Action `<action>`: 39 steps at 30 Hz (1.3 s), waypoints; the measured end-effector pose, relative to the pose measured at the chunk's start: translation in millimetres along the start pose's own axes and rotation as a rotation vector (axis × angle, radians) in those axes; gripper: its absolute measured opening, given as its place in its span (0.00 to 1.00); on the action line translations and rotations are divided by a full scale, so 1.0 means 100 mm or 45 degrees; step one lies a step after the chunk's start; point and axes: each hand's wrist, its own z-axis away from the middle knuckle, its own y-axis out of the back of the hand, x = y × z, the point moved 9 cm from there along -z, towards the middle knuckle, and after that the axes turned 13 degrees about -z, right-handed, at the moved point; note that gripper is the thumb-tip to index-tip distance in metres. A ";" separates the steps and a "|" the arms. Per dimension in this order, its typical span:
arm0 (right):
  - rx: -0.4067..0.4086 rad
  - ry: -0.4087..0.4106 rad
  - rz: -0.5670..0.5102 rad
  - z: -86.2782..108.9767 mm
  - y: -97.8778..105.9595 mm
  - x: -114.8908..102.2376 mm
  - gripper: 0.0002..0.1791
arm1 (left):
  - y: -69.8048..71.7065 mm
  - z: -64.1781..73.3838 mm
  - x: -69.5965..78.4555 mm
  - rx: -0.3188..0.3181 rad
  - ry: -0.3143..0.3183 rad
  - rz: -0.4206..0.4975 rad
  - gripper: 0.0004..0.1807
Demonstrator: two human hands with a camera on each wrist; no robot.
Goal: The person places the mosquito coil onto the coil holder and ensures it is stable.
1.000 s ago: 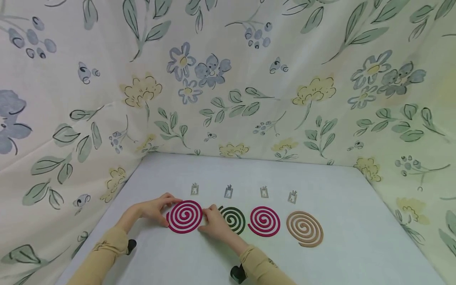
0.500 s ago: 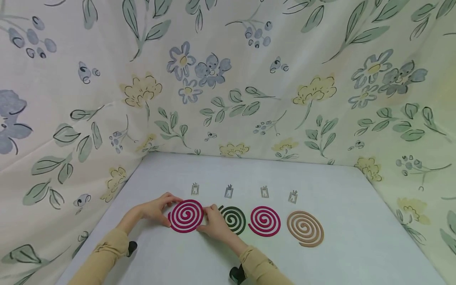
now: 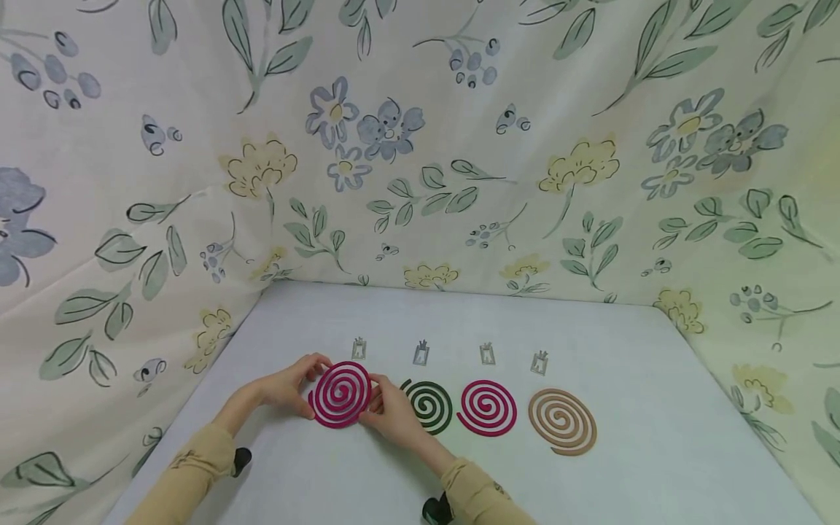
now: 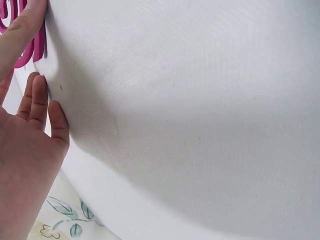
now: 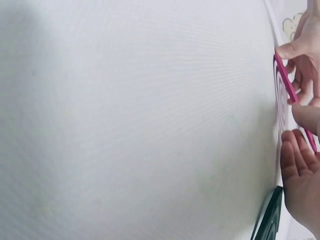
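Observation:
A magenta mosquito coil (image 3: 340,394) at the left end of a row is held between both hands, its right side tilted up off the table in the head and right wrist views. My left hand (image 3: 289,386) grips its left edge, the thumb low and the fingers at the top. On its right edge, my right hand (image 3: 394,415) pinches between thumb and fingers. Part of the same coil (image 4: 37,45) shows past the thumb in the left wrist view. Close beside the right hand lies a dark green coil (image 3: 429,407), its upper left near the knuckles.
Another magenta coil (image 3: 487,407) and a tan coil (image 3: 561,421) lie flat to the right. Behind the coils stretches a row of small metal coil stands (image 3: 421,354). A flower-printed cloth (image 3: 420,219) hangs around the white table (image 3: 623,364).
The held coil's right and top edges have risen, so it tilts more than before. My right hand has lifted slightly with it; the left hand stays almost in place.

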 end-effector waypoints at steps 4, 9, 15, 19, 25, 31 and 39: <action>-0.001 -0.005 -0.092 0.00 -0.01 0.02 0.36 | -0.01 -0.01 0.02 -0.002 -0.016 0.010 0.46; 0.035 -0.035 -0.196 -0.02 0.01 0.08 0.35 | -0.03 -0.02 0.06 -0.052 -0.006 0.062 0.44; 0.045 -0.122 -0.326 -0.02 0.05 0.16 0.35 | -0.03 -0.01 0.07 -0.092 0.007 0.111 0.38; 0.049 -0.173 -0.456 -0.01 0.12 0.19 0.33 | -0.01 0.00 0.05 -0.079 -0.007 0.128 0.33; 0.087 -0.181 -0.566 0.01 0.27 0.15 0.30 | 0.07 0.00 0.08 -0.038 -0.059 0.224 0.30; 0.136 -0.186 -0.635 0.00 0.40 0.12 0.27 | 0.18 -0.03 0.13 0.013 -0.081 0.301 0.29; 0.147 -0.233 -0.761 -0.02 0.53 0.07 0.26 | 0.24 -0.04 0.14 0.050 -0.079 0.444 0.30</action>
